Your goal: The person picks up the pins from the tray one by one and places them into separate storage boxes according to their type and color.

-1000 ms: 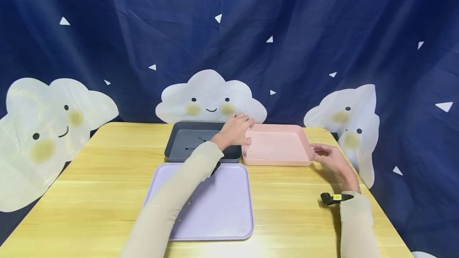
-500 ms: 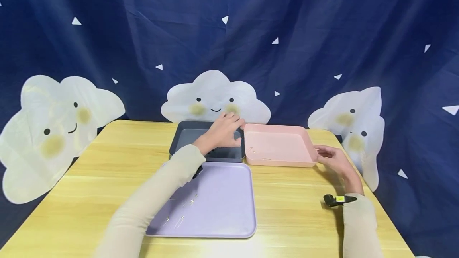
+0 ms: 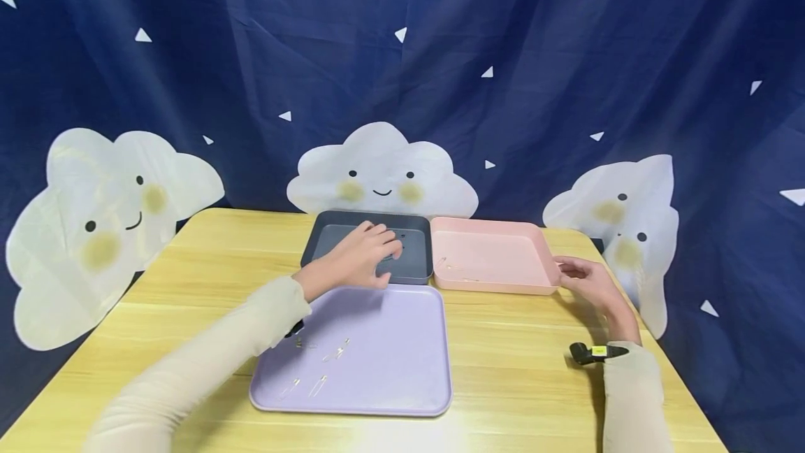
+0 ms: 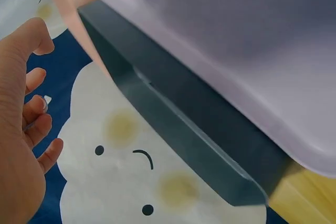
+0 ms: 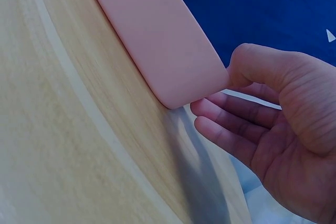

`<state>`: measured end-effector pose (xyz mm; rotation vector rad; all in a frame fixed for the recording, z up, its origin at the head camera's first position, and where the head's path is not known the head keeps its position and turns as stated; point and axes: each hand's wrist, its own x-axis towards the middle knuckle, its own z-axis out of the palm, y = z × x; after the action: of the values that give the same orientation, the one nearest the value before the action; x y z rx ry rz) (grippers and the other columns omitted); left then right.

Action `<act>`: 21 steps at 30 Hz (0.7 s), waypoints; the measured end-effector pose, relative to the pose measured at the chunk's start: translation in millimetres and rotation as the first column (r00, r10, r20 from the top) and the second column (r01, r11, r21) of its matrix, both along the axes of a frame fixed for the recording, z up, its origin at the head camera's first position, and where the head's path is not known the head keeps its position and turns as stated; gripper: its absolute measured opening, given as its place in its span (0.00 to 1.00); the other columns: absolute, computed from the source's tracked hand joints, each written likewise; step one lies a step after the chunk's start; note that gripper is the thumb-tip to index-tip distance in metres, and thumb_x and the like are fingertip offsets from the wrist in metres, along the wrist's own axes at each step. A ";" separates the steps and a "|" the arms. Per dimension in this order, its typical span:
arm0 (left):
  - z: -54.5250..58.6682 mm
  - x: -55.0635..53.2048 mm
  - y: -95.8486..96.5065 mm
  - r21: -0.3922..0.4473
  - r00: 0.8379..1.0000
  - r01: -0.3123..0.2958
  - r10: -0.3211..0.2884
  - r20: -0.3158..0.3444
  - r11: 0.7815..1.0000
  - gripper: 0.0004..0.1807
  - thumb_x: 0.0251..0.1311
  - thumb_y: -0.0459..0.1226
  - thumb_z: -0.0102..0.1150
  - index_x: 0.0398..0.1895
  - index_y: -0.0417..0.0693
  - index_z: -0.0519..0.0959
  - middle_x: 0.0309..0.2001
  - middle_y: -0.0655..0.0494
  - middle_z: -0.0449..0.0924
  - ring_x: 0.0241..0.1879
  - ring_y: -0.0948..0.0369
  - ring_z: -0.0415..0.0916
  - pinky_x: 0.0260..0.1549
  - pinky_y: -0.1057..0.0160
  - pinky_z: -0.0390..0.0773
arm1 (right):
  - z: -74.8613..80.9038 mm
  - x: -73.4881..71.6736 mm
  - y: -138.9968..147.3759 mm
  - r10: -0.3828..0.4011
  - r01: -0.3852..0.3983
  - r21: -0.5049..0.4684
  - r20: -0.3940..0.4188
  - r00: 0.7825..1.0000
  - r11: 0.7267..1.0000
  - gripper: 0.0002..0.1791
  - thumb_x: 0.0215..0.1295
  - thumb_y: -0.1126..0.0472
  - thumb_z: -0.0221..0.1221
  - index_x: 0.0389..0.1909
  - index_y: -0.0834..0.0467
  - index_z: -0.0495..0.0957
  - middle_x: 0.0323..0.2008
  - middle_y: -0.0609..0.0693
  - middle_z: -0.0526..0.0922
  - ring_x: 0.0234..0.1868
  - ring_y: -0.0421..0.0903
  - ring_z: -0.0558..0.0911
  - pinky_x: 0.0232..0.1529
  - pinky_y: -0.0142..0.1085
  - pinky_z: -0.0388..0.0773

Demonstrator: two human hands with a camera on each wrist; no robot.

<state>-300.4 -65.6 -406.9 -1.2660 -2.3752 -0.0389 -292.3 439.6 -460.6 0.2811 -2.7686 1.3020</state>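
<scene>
My left hand (image 3: 361,255) hovers over the front of the dark grey tray (image 3: 415,279), near the lavender tray (image 3: 402,348), its fingers loosely bent and nothing between them. The left wrist view also shows that hand (image 4: 23,114) holding nothing. At the pink tray's right end, my right hand (image 3: 591,282) holds the wall between thumb and fingers; the right wrist view has the thumb at the corner of the pink tray (image 5: 157,35). Several gold safety pins (image 3: 318,386) lie on the left part of the lavender tray. A few gold pins (image 3: 442,261) sit in the pink tray.
Small dark pieces (image 3: 403,236) lie in the dark grey tray, partly hidden by my left hand. The dark grey and pink trays stand side by side at the back of the wooden table (image 3: 503,383). A dark blue cloud-printed curtain (image 3: 534,54) hangs behind it.
My left hand has drawn back leftward and toward me, from between the pink and dark grey trays to the dark tray's front. The right hand stays at the pink tray. The view has shifted slightly.
</scene>
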 end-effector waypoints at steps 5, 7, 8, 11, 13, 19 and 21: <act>-8.7 13.5 -21.1 -0.015 0.999 0.049 -0.049 0.008 0.999 0.17 0.46 0.46 0.69 0.37 0.54 0.75 0.35 0.61 0.74 0.39 0.58 0.69 0.43 0.56 0.69 | 0.0 -0.1 -0.4 -0.009 0.009 0.006 0.007 1.000 1.000 0.29 0.65 0.61 0.67 0.64 0.70 0.75 0.52 0.71 0.84 0.39 0.27 0.82 0.38 0.24 0.79; -11.2 19.4 -29.3 -0.020 0.997 0.069 -0.068 0.019 0.997 0.17 0.45 0.46 0.69 0.37 0.54 0.76 0.35 0.61 0.74 0.38 0.58 0.69 0.42 0.56 0.68 | -0.3 -0.4 0.1 -0.009 0.009 0.009 0.010 1.000 1.000 0.29 0.66 0.62 0.67 0.65 0.70 0.74 0.52 0.71 0.83 0.39 0.27 0.82 0.38 0.24 0.79; -11.8 22.5 -33.4 -0.026 0.997 0.075 -0.074 0.026 0.997 0.16 0.45 0.46 0.69 0.36 0.55 0.76 0.34 0.61 0.74 0.38 0.58 0.69 0.42 0.57 0.68 | -0.6 -0.6 0.3 -0.006 0.006 0.010 0.009 1.000 1.000 0.29 0.66 0.62 0.66 0.65 0.70 0.74 0.52 0.72 0.83 0.39 0.27 0.82 0.38 0.24 0.79; -14.8 30.9 -45.3 -0.056 0.996 0.085 -0.082 0.044 0.995 0.16 0.46 0.46 0.69 0.37 0.55 0.76 0.35 0.62 0.74 0.39 0.59 0.70 0.41 0.58 0.68 | -0.4 -0.3 -0.4 0.004 -0.004 0.011 0.016 1.000 1.000 0.28 0.67 0.63 0.65 0.65 0.71 0.73 0.53 0.72 0.83 0.40 0.27 0.82 0.38 0.24 0.79; -17.6 35.0 -52.8 -0.085 0.995 0.082 -0.076 0.065 0.993 0.16 0.46 0.46 0.69 0.37 0.55 0.76 0.35 0.62 0.74 0.39 0.59 0.70 0.42 0.58 0.68 | 0.1 0.1 -0.8 0.008 -0.008 0.009 0.019 1.000 1.000 0.29 0.67 0.62 0.66 0.65 0.71 0.73 0.53 0.71 0.83 0.40 0.27 0.82 0.39 0.24 0.79; -22.4 43.1 -69.0 -0.125 0.994 0.070 -0.058 0.096 0.990 0.17 0.46 0.47 0.69 0.38 0.55 0.76 0.34 0.63 0.74 0.39 0.59 0.68 0.42 0.59 0.67 | 2.7 1.1 0.1 0.005 -0.005 0.032 0.005 1.000 0.999 0.28 0.67 0.60 0.66 0.65 0.69 0.75 0.51 0.69 0.85 0.39 0.25 0.82 0.39 0.24 0.79; -22.8 45.5 -73.1 -0.123 0.993 0.073 -0.062 0.096 0.990 0.17 0.45 0.47 0.70 0.37 0.54 0.76 0.34 0.62 0.74 0.39 0.59 0.68 0.41 0.59 0.67 | 3.1 0.6 -0.2 0.005 -0.006 0.038 0.004 1.000 0.999 0.28 0.67 0.60 0.66 0.65 0.69 0.75 0.51 0.68 0.85 0.40 0.25 0.82 0.39 0.23 0.78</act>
<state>-254.8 -138.7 -429.7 -1.4322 -2.4452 0.0338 -291.7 439.4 -457.5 0.2893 -2.7999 1.2534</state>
